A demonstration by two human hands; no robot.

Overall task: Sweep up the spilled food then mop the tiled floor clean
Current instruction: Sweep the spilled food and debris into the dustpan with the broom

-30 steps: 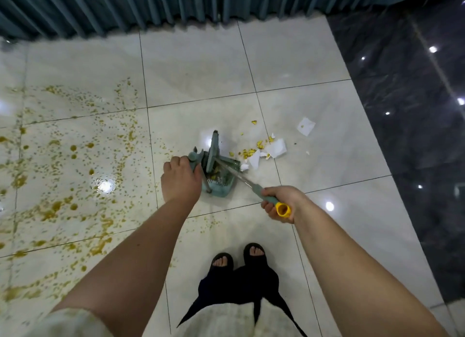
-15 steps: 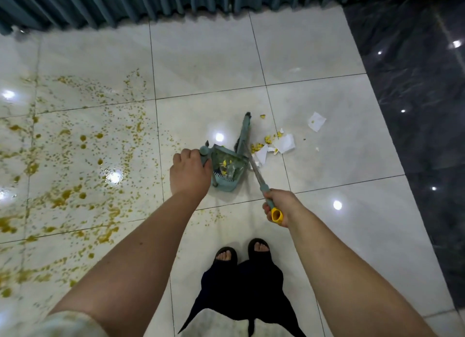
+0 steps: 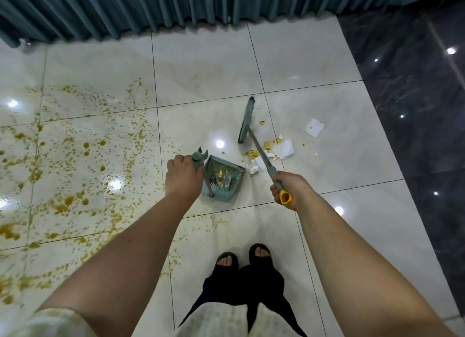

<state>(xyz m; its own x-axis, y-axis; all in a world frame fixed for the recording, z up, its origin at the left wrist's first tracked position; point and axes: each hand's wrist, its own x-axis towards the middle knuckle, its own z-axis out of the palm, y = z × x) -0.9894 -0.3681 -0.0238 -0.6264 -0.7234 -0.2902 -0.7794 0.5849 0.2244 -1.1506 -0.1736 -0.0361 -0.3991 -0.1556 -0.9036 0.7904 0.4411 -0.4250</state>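
Observation:
My left hand (image 3: 183, 176) grips the upright handle of a teal dustpan (image 3: 222, 178) that rests on the white tiled floor (image 3: 201, 67) with yellow scraps inside. My right hand (image 3: 289, 187) holds the yellow-capped end of a teal broom; its grey shaft (image 3: 259, 150) slants up to the broom head (image 3: 247, 120), which sits beyond the dustpan. Yellow food bits and torn white paper (image 3: 283, 149) lie just right of the shaft. A separate paper piece (image 3: 315, 127) lies farther right. A wide yellow-brown spill (image 3: 75, 160) speckles the tiles on the left.
Teal pleated curtains (image 3: 151, 7) hang along the far edge. Dark glossy marble flooring (image 3: 415, 110) borders the white tiles on the right. My feet in black sandals (image 3: 242, 260) stand on the tile below the dustpan.
The broom head has swung out of the dustpan and away to the far side of the food and paper pile. My left hand keeps the dustpan in about the same spot.

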